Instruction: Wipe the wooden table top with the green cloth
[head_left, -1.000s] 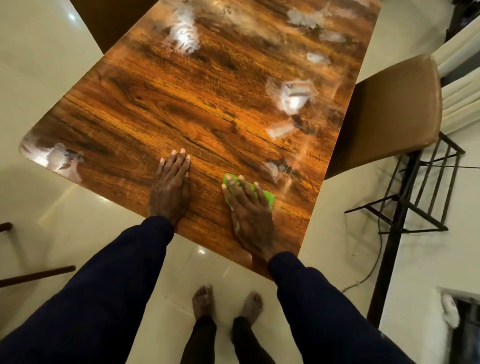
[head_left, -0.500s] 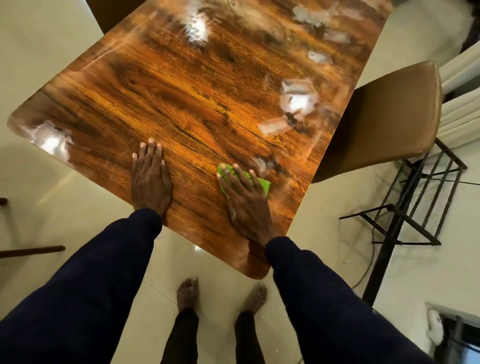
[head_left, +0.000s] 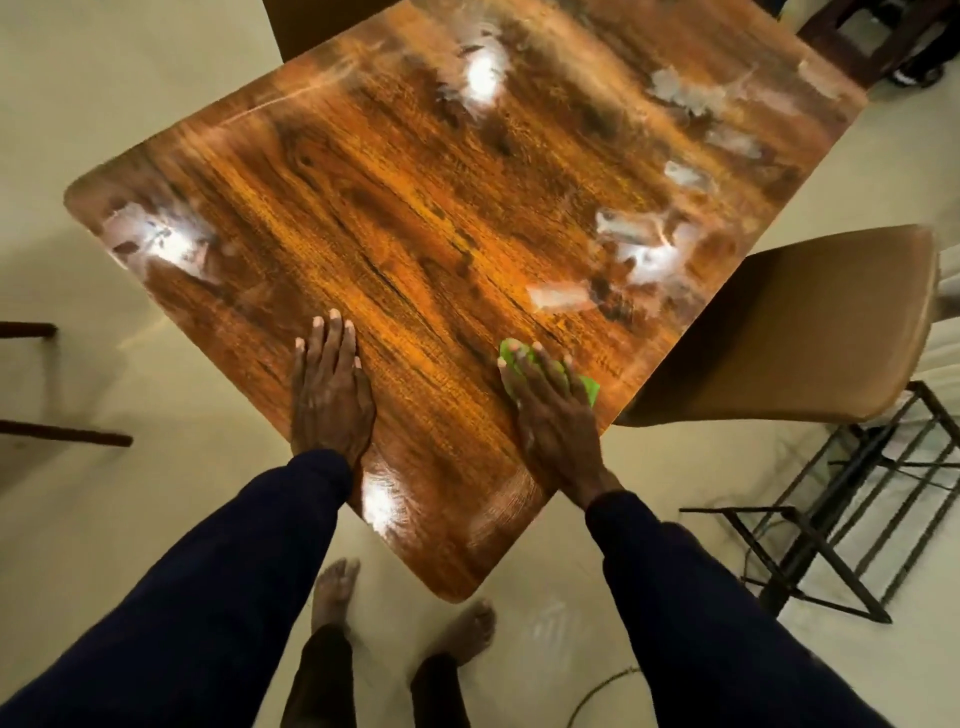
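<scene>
The glossy wooden table top (head_left: 415, 208) fills the upper middle of the head view, with bright light glare and smeared patches on it. My right hand (head_left: 553, 415) lies flat with straight fingers on the green cloth (head_left: 589, 388), pressing it onto the wood close to the table's right edge. Most of the cloth is hidden under the fingers; green shows at the fingertips and to the right. My left hand (head_left: 330, 395) rests flat on the bare wood near the front edge, fingers straight, holding nothing.
A tan padded chair (head_left: 789, 332) stands against the table's right edge, with a black metal rack (head_left: 852, 499) on the floor beside it. A dark chair (head_left: 872, 31) is at the far right corner. My bare feet (head_left: 405, 613) stand below the table's near corner.
My right hand has slid the cloth toward the table's right edge. The left hand stays flat on the wood. The view has shifted, and more of the table's near corner shows.
</scene>
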